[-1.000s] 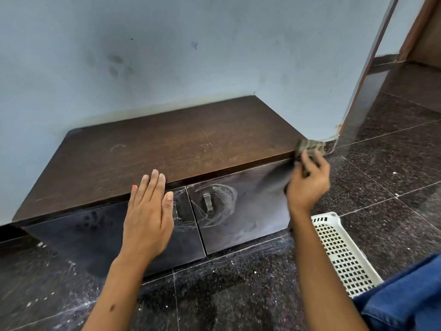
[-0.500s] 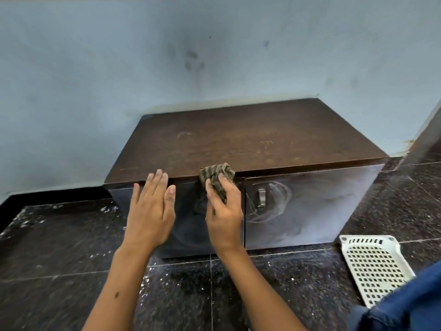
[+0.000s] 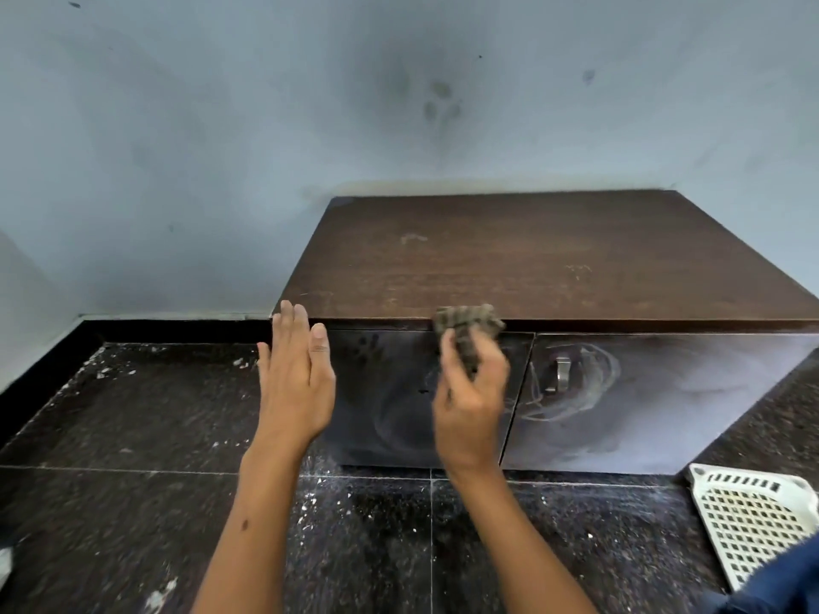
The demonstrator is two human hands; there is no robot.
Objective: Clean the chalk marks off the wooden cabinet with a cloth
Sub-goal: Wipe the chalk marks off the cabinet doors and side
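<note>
A low wooden cabinet (image 3: 532, 259) is seen standing against a pale blue wall (image 3: 221, 126) on a dark speckled tile floor (image 3: 133, 414), its brown top scuffed and its two dark glossy doors facing the camera. A crumpled, striped cloth (image 3: 465, 323) is gripped in the right hand (image 3: 472, 392), fingers curled around it, and is pressed against the upper part of the left door (image 3: 390, 392), right at the front edge of the cabinet top. The left hand (image 3: 297, 378) is held open with straight fingers, set at the cabinet's front left corner; whether it is touching the wood cannot be told. White chalk marks (image 3: 576, 383) are looped across the right door (image 3: 664, 392) around a small metal handle (image 3: 560, 374), and a fainter curved smear is visible low on the left door. Dark smudges are seen on the wall above the cabinet. A white perforated plastic basket (image 3: 753, 520) is lying on the floor just beside the cabinet's lower right corner, and white flecks are scattered over the tiles in front. A patch of blue fabric (image 3: 784, 578) is caught at the bottom right edge of the view.
</note>
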